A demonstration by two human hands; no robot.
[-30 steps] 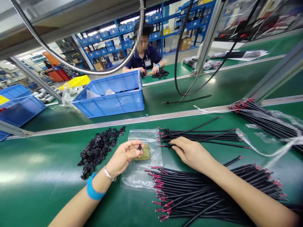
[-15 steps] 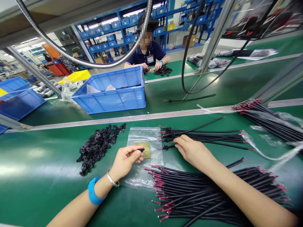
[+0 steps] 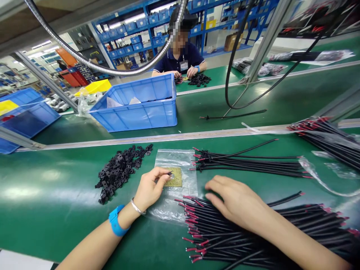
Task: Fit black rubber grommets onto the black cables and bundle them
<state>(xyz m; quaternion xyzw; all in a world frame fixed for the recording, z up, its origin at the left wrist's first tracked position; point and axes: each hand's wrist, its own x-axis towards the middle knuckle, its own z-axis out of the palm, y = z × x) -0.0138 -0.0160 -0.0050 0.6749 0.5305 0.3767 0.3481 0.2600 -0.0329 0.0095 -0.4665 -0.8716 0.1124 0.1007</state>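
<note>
Between thumb and fingertips, my left hand (image 3: 152,187) pinches a small black plastic part (image 3: 170,173) over a yellowish perforated board (image 3: 176,177). That board lies on a clear plastic bag (image 3: 189,180). My right hand (image 3: 232,197) is over the near edge of a large bundle of black cables (image 3: 225,236) with red wire ends; its fingers are slightly spread and hold nothing visible. Beyond it lies a smaller group of black cables (image 3: 253,162) with black pieces near their left ends. A heap of small black parts (image 3: 119,170) lies left of the bag.
A blue bin (image 3: 137,112) stands behind the metal rail (image 3: 197,134). More cables (image 3: 332,138) lie at the far right, wrapped in plastic. A dark hanging cable (image 3: 229,82) loops down. Across the bench, a person (image 3: 180,60) works with black parts.
My right hand has let go of a cable in the far group and moved nearer, to the large bundle. My left hand keeps its pinch on the black part. The view has shifted slightly.
</note>
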